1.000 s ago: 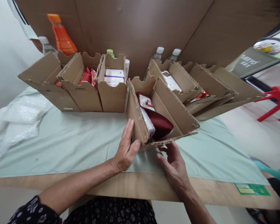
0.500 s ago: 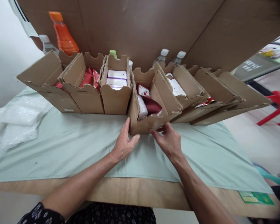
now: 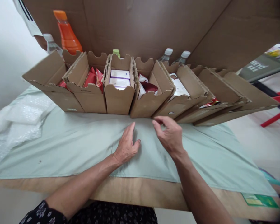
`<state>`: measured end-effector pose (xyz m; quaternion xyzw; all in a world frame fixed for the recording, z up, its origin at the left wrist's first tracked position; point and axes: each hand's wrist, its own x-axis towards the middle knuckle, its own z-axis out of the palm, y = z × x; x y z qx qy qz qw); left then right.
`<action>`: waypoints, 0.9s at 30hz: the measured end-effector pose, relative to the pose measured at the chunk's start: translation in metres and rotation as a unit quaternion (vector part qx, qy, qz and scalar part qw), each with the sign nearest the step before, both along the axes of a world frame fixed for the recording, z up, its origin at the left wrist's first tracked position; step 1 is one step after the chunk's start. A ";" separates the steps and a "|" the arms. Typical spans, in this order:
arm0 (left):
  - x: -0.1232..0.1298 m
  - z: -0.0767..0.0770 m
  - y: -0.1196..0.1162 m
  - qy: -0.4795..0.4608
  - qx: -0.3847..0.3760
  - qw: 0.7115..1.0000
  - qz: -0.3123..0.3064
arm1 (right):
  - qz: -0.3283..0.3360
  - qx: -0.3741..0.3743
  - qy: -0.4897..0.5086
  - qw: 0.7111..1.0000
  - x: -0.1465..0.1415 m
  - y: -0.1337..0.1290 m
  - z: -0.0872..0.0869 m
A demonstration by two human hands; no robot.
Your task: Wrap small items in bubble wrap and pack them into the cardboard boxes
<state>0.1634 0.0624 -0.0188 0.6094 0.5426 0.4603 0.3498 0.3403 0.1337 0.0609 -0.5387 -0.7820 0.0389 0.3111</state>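
Observation:
Several open cardboard boxes stand side by side in a row. The middle box point(image 3: 149, 104) holds dark red and white packets point(image 3: 150, 87). Left of it, another box point(image 3: 118, 101) has white and purple packs point(image 3: 120, 78) inside. My left hand point(image 3: 127, 144) rests over the cloth in front of the row, thumb and fingers apart, holding nothing. To its right, my right hand point(image 3: 169, 132) is just before the boxes, its fingers curved and parted from the thumb, with nothing between them.
Bubble wrap point(image 3: 25, 116) lies on the green cloth point(image 3: 84, 149) at the left. Behind the boxes are an orange bottle point(image 3: 68, 35), clear bottles and a tall cardboard panel point(image 3: 140, 28). A green packet point(image 3: 260, 200) lies at the right front edge.
The middle box has moved back into line with its neighbours. Both my hands have come off it, and the view has shifted slightly.

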 end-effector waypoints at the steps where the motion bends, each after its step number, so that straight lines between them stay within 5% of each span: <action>1: 0.000 0.000 0.000 0.002 0.001 1.000 -0.001 | 0.018 0.073 0.002 0.997 0.001 0.003 0.012; 4: -0.001 -0.001 0.000 0.006 -0.004 1.000 -0.010 | 0.053 0.219 -0.057 0.973 0.001 0.025 0.050; 8: -0.001 -0.003 0.000 0.011 -0.002 1.000 -0.013 | 0.099 0.204 -0.176 0.958 -0.003 0.065 0.081; 12: -0.002 -0.005 0.001 0.008 0.008 1.000 -0.005 | 0.102 0.173 -0.223 0.954 -0.005 0.082 0.087; 17: -0.002 -0.007 0.000 0.005 0.018 1.000 -0.005 | 0.087 0.155 -0.250 0.952 0.002 0.067 0.093; 21: 0.000 -0.006 0.002 0.011 0.020 1.000 0.001 | 0.134 0.186 -0.224 0.947 -0.001 0.039 0.109; 27: 0.001 -0.007 0.005 0.054 0.049 0.997 0.007 | 0.236 0.178 -0.158 0.942 -0.065 0.021 0.120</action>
